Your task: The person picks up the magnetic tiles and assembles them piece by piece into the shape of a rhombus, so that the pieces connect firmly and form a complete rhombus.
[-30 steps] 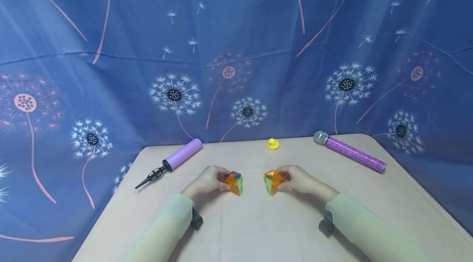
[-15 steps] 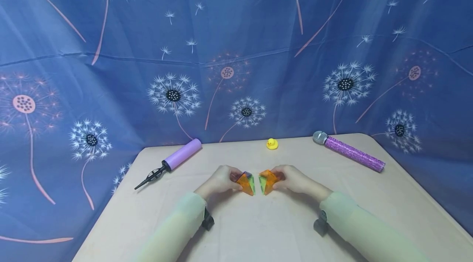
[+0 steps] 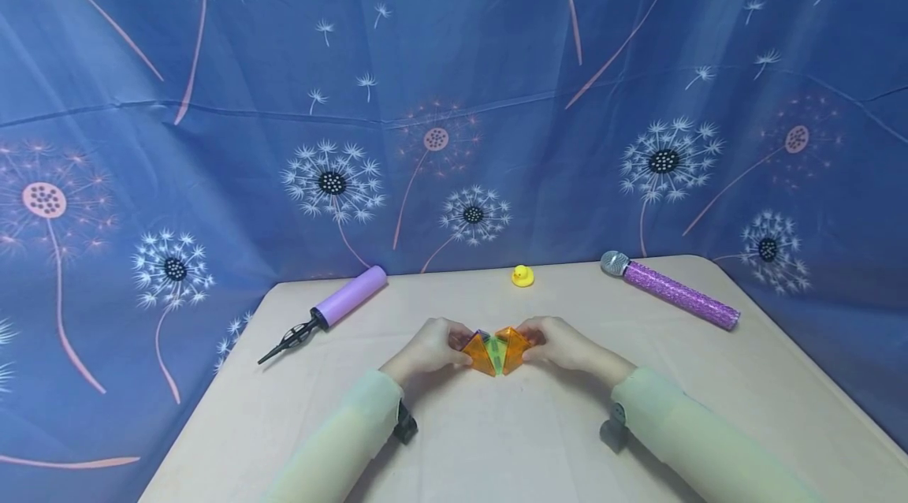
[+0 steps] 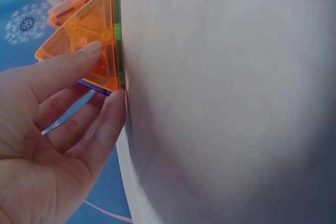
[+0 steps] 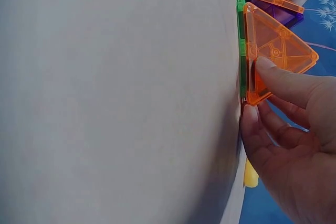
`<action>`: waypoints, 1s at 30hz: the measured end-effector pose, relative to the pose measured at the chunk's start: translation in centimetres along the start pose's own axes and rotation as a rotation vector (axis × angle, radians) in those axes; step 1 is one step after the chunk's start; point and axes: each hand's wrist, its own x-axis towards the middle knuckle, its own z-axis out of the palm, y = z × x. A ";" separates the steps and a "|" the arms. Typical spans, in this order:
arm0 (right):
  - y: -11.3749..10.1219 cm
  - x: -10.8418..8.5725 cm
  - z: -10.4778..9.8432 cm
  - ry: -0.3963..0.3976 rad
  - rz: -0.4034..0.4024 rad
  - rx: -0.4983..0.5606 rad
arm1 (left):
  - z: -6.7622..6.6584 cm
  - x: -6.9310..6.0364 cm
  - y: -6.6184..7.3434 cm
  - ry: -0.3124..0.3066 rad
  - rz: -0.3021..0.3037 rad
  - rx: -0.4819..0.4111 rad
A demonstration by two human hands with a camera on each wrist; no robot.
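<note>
Two small pyramids built of see-through triangular magnetic tiles meet at the middle of the table. My left hand pinches the left pyramid, which shows an orange face, a green base and some purple. The right pyramid, orange with a green base, is pinched by my right hand. Green tiles lie flat at the tabletop in the left wrist view, their edges touching or almost so. In the right wrist view the thumb presses an orange tile, with a purple tile behind it.
A purple hand pump with a black nozzle lies at the left of the table. Behind my hands sits a yellow rubber duck. A glittery purple microphone lies at the right. Blue dandelion-print cloth hangs behind.
Both hands have come inward with their pyramids, the left one travelling farther right. The gap between the pyramids has closed at their green bases.
</note>
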 end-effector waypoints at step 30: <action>-1.0 0.4 -0.1 0.092 0.014 0.113 | -0.3 0.0 0.8 0.009 -0.042 -0.044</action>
